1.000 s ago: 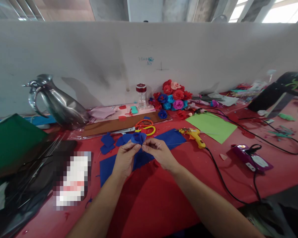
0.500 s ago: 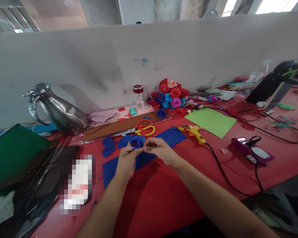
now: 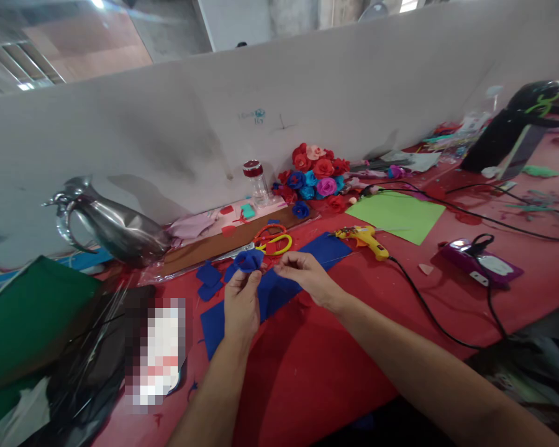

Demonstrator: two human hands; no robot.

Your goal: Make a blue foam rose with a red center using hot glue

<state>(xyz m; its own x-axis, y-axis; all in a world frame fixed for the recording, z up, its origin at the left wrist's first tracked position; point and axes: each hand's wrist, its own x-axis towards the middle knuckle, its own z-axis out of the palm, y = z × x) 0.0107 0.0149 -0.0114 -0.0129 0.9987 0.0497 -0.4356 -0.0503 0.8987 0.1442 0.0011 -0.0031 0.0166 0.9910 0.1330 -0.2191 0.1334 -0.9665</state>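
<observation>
My left hand [image 3: 243, 304] pinches a small blue craft flower [image 3: 249, 261] from below, its petals facing up. Just right of the flower and apart from it is my right hand [image 3: 307, 276], its fingers curled into a pinch. Whatever those fingertips hold, if anything, is too small to make out. Beneath both hands lies a blue sheet [image 3: 279, 297] on the red table. Several loose blue petals [image 3: 209, 282] lie left of the flower. Behind it are scissors with yellow handles [image 3: 279, 246].
A yellow hot glue gun [image 3: 364, 239] lies right of my hands, its cord trailing across the red table [image 3: 317, 379]. Finished flowers [image 3: 314, 171] are bunched by the wall. A glass jar [image 3: 257, 183], steel jug [image 3: 116, 217], green sheet [image 3: 395, 213] and purple device [image 3: 482, 264] stand around.
My right hand has come away from the flower to the right, leaving a gap. The flower stays in my left hand, and the camera view has tilted slightly.
</observation>
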